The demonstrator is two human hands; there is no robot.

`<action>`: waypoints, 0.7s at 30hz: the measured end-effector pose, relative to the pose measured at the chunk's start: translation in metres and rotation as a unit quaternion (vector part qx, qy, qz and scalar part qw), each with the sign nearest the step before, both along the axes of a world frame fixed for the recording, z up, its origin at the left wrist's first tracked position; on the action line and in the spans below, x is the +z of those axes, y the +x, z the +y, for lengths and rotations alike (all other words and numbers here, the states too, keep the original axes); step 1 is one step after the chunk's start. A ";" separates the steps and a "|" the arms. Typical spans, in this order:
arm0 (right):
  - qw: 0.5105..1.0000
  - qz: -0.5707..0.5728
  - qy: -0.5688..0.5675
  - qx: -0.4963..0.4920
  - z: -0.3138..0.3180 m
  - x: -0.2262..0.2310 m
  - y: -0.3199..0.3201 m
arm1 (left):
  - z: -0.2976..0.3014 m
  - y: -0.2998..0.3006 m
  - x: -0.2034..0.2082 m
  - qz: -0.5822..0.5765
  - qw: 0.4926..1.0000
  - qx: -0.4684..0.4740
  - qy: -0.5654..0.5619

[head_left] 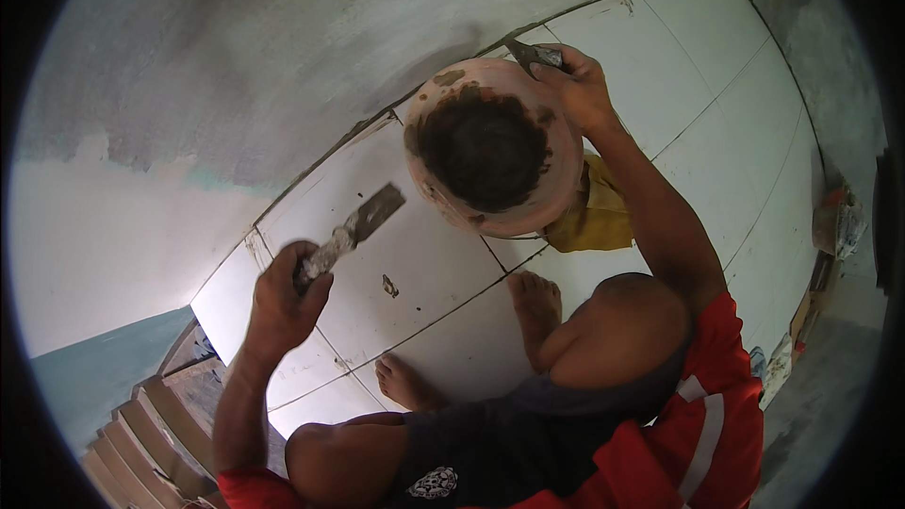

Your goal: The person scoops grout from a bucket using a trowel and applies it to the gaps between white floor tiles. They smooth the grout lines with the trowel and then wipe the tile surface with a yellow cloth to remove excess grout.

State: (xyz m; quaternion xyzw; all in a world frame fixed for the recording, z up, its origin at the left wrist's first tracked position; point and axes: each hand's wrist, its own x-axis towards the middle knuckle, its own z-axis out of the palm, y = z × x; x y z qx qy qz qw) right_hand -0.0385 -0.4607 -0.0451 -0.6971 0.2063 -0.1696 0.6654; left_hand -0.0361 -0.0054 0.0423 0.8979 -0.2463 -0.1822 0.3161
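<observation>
My left hand [287,306] is closed round the caked handle of a putty knife [379,213], held above the white tiles with its flat blade angled up and to the right. At the far side my right hand [580,94] grips a second putty knife [524,57], its dark blade over the upper right rim of a round pinkish tub [568,165]. Inside the tub lies a dark brown mass [485,151], with smears of it on the walls. Whether the right blade touches the rim, I cannot tell.
A yellow cloth [599,212] lies beside the tub, near my bare feet [535,306]. Beyond the tub rises a patchy grey wall [283,57]. Brown steps [151,438] descend at the lower left. Assorted items [837,226] stand along the right wall. Small crumbs [389,286] dot the tiles.
</observation>
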 end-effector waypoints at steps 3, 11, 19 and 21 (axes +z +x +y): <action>0.999 0.023 0.018 -0.016 -0.006 -0.001 -0.007 | -0.086 0.032 0.032 0.027 0.994 -0.065 0.088; 0.997 -0.007 0.077 -0.014 0.007 -0.009 -0.007 | -0.238 0.034 -0.036 0.465 0.881 0.089 -0.026; 0.998 -0.030 0.056 -0.025 -0.002 -0.016 -0.008 | -0.271 0.006 -0.104 0.518 0.801 0.263 -0.143; 0.996 -0.036 0.073 -0.023 -0.003 -0.020 -0.007 | -0.278 0.013 -0.112 0.519 0.801 0.265 -0.140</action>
